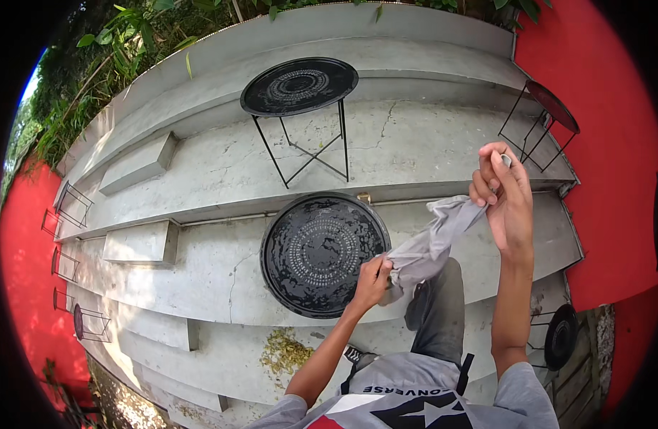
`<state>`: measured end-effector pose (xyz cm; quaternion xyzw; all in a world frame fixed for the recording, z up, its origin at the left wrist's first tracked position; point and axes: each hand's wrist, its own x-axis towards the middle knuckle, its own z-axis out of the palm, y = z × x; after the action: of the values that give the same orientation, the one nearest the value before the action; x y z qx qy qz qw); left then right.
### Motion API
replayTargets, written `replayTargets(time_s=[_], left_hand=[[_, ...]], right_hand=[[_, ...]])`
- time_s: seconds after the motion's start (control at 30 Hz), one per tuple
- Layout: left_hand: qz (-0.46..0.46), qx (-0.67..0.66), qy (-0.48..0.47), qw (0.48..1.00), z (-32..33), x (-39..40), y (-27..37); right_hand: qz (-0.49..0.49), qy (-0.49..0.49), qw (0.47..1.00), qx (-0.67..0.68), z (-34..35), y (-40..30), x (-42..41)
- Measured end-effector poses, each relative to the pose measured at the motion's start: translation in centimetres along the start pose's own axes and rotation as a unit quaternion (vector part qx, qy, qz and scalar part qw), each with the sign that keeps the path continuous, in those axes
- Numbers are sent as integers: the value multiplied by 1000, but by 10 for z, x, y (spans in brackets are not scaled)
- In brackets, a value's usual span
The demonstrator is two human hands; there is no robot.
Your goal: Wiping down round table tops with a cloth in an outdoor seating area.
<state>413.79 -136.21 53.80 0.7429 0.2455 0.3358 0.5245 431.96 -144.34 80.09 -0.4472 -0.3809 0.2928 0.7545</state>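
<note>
A grey cloth (433,230) is stretched between my two hands. My left hand (373,281) grips its lower end, close to the right rim of a round black tray table (324,254) whose top looks wet and patchy. Raised to the right, my right hand (503,193) pinches the cloth's upper end, with a bit of pale material showing between thumb and fingers. On the step above stands another round black tray table (299,86) on thin crossed metal legs, its top ringed with a dotted pattern.
Grey concrete steps (211,289) run across, with concrete blocks (141,241) at left. Yellowish dry leaves (285,351) lie below the near table. More tray tables stand at right (554,107) and lower right (561,338), beside a red wall (592,214). Small metal frames (77,204) line the left.
</note>
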Motion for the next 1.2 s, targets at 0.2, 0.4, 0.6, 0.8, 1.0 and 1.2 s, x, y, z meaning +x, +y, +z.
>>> replayTargets(time_s=[0.2, 0.4, 0.6, 0.8, 1.0, 1.2], left_hand=[[-46, -82, 111, 989, -2, 110, 24], [-73, -53, 133, 987, 34, 241, 81], [-279, 233, -167, 917, 52, 366, 140], [-328, 283, 36, 901, 18, 368, 154], [-374, 178, 181, 892, -65, 311, 147], [-396, 47, 296, 868, -73, 300, 143]], right_hand=[[24, 47, 999, -15, -103, 62, 65], [107, -195, 971, -82, -136, 152, 144], [428, -285, 856, -61, -180, 208, 217], [636, 61, 675, 368, -234, 250, 208], [655, 247, 675, 233, -265, 266, 253], [535, 164, 802, 210, -189, 235, 423]])
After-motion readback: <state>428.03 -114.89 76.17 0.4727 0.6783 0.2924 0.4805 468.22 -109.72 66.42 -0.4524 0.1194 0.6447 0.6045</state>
